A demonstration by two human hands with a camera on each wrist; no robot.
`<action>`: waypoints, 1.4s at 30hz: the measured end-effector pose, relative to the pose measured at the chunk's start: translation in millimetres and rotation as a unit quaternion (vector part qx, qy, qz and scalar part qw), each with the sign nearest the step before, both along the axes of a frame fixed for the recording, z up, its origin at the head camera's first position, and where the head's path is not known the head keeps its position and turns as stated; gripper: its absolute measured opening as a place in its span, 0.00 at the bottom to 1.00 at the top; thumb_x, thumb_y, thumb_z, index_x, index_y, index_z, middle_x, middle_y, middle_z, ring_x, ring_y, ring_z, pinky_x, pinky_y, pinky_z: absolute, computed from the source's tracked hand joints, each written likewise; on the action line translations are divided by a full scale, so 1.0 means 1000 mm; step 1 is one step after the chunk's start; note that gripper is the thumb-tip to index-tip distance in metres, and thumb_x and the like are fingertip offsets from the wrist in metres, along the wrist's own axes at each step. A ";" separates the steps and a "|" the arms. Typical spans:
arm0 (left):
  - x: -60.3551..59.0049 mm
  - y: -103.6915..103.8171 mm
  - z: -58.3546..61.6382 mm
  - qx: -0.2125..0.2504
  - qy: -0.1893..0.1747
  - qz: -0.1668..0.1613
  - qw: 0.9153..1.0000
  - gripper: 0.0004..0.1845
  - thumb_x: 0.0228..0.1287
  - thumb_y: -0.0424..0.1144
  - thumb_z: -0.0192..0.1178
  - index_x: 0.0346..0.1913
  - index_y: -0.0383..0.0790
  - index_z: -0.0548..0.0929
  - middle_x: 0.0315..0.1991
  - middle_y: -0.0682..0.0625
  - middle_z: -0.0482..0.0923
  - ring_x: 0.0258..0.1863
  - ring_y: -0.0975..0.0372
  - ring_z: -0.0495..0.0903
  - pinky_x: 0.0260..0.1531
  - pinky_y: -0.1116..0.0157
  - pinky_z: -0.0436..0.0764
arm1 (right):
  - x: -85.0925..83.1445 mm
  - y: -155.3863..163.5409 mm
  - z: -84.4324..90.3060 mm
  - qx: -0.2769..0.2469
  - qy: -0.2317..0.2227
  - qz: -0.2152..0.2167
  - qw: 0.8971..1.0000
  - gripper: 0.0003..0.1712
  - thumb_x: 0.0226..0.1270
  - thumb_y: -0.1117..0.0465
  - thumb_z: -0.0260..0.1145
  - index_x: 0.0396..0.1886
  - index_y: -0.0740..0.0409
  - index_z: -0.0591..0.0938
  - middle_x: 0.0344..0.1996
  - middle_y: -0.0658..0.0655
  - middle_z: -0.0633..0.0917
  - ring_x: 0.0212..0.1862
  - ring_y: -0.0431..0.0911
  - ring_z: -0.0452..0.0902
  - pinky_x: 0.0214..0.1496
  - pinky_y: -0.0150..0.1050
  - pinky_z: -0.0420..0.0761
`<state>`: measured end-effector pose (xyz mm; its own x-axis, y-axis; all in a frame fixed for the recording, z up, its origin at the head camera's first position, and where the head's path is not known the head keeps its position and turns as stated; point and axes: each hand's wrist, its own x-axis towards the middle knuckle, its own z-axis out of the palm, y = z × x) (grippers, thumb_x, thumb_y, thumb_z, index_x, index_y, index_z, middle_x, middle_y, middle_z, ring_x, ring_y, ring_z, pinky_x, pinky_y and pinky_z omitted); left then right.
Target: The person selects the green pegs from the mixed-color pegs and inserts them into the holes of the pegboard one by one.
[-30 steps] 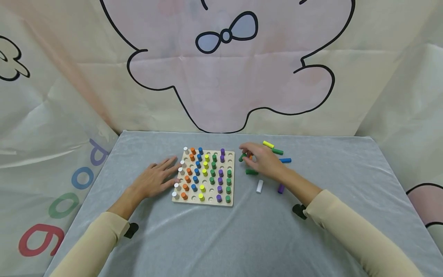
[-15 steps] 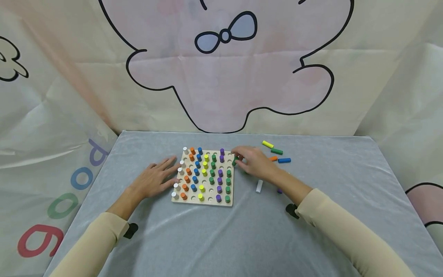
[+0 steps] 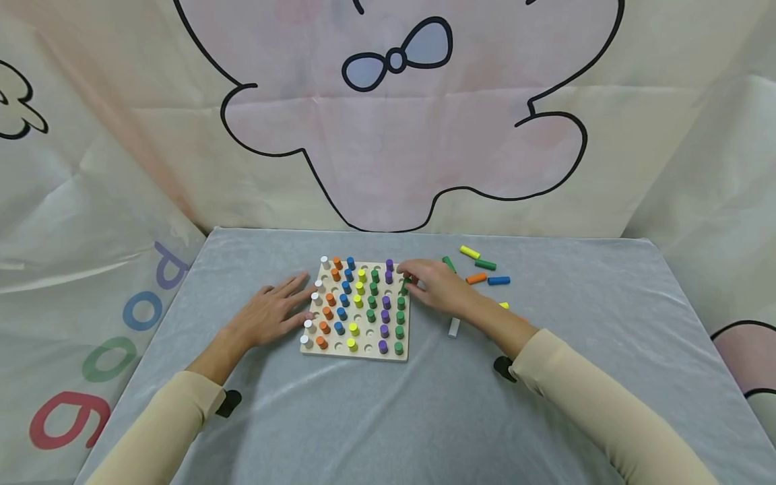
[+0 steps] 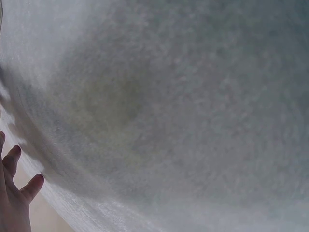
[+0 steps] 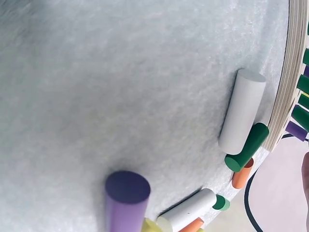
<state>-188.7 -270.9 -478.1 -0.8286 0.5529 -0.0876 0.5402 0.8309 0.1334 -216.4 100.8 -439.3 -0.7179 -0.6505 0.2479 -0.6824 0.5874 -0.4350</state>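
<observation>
A pale wooden pegboard [image 3: 358,356] lies on the table, with columns of white, orange, blue, yellow, green and purple pegs upright in it. My right hand [image 3: 439,286] is over its right edge and pinches a green peg [image 3: 405,288] between fingertips and thumb, at the rightmost column; the peg's lower end is hard to make out. On the board's left edge rests my left hand [image 3: 263,316], fingers spread and touching the side by the white pegs. The left wrist view catches part of that left hand [image 4: 14,198] at its lower left corner.
Loose pegs lie right of the board: yellow [image 3: 469,252], green [image 3: 486,265], orange [image 3: 476,277], blue [image 3: 499,280] and white [image 3: 453,328]. In the right wrist view a purple peg [image 5: 127,203] lies near the camera. A printed curtain [image 3: 388,148] hangs behind the grey cloth.
My right hand has moved left from among the loose pegs to the board's right column, carrying the green peg. The left hand has stayed in place.
</observation>
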 end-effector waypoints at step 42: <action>-0.001 0.000 0.001 -0.004 -0.010 0.003 1.000 0.36 0.73 0.64 0.47 0.77 0.49 0.62 0.79 0.42 0.50 0.76 0.48 0.53 0.63 0.40 0.65 | 0.001 -0.006 -0.005 0.054 0.009 0.012 0.998 0.20 0.64 0.69 0.70 0.57 0.60 0.83 0.53 0.56 0.86 0.52 0.46 0.83 0.57 0.42 0.80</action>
<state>-189.3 -270.7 -477.1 -0.8305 0.5463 -0.1088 0.5318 0.8357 0.1373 -215.2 95.1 -444.5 -0.6982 -0.6907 0.1883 -0.7036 0.6135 -0.3584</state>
